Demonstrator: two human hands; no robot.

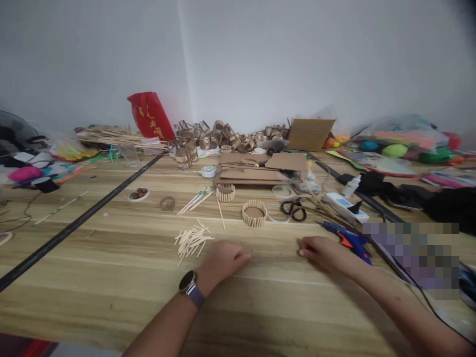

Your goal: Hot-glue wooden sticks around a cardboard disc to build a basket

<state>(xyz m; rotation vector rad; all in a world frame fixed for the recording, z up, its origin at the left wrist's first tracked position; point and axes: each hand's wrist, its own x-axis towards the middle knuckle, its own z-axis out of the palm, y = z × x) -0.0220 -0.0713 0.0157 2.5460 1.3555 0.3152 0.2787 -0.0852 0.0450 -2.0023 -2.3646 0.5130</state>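
My left hand (222,259), with a watch on the wrist, is low over the table, its fingers curled and the thumb pressed along them. My right hand (322,252) is closed in a similar way, some distance to the right. Whatever either hand may pinch is hidden or too faint to make out. Just beyond my left hand lies a loose pile of short wooden sticks (191,240). Farther out, between the hands, stands a round cardboard tray edged with short sticks (254,214). A blue hot glue gun (347,239) rests beside my right forearm.
Black-handled scissors (293,210), a second stick-edged ring (225,193), a tape roll (208,171) and cardboard sheets (253,174) lie beyond. A small dish (139,194) holds brown pieces. A white power strip (345,206) and cables lie right. Many stick-built pieces (230,136) line the wall.
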